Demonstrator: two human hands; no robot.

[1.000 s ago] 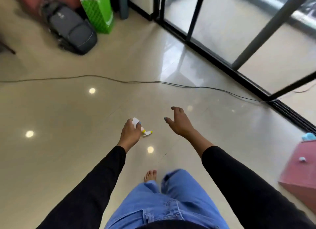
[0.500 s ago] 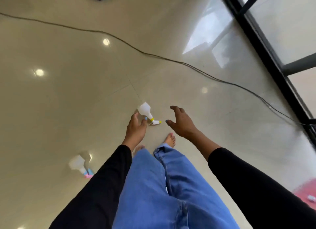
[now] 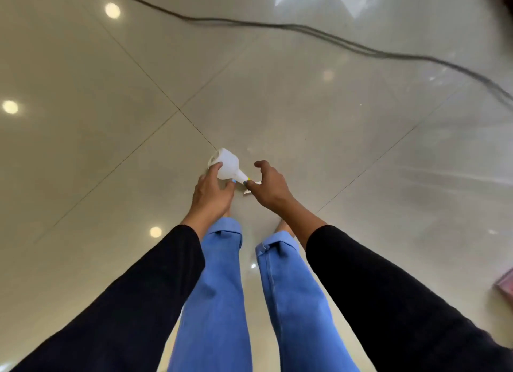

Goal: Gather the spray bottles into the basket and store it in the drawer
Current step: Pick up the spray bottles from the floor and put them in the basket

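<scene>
A white spray bottle [image 3: 228, 163] with a yellow collar and a white trigger head is held low over the tiled floor, its base pointing away from me. My left hand [image 3: 212, 192] grips its body between the index finger on top and the thumb below. Just right of it, my right hand [image 3: 268, 188] has curved fingers arched over the trigger head. Its thumb tip is at the yellow collar, and no clear grip shows. Neither a basket nor a drawer is in view.
A dark cable [image 3: 333, 36] runs across the glossy floor at the top and curves down toward the right edge. A pink object [image 3: 506, 287] pokes in at the right edge. My jeans-clad legs and bare feet stand right below the hands.
The view has tipped further down and closer to the floor. The bottle in my left hand has turned base-away, and my right hand has closed in to its trigger head.
</scene>
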